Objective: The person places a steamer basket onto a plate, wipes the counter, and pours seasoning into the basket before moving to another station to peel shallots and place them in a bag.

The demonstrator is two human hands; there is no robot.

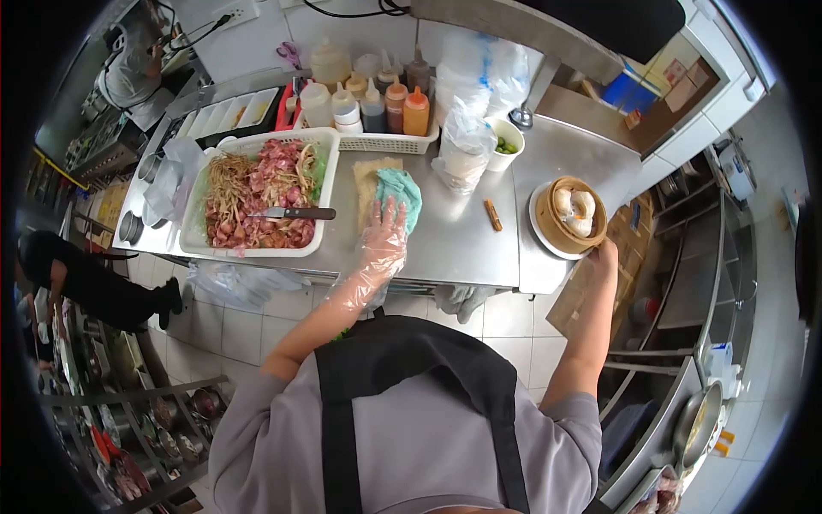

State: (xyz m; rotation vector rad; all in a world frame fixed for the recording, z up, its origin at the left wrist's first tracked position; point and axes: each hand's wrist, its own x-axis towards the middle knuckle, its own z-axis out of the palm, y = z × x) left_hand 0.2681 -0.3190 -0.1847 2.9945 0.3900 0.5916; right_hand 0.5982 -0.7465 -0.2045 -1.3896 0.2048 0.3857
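Note:
In a clear plastic glove, my left hand (385, 237) lies with fingers stretched out on a teal cloth (401, 190). Under that cloth is a beige cloth (366, 182) on the steel counter. My right hand (604, 255) grips the near right edge of a white plate (538, 224), its fingers partly hidden. On the plate sits a round bamboo steamer (554, 242) with pale buns (574, 211) inside. To the left, a white tray (190, 230) holds shallots and roots, with a brown-handled knife (300, 213) across them.
A basket (377, 143) of sauce bottles stands at the back, beside plastic bags (467, 154) and a white tub (507, 144) of green fruit. A small brown item (492, 215) lies on the counter. Another person (86, 278) is at far left.

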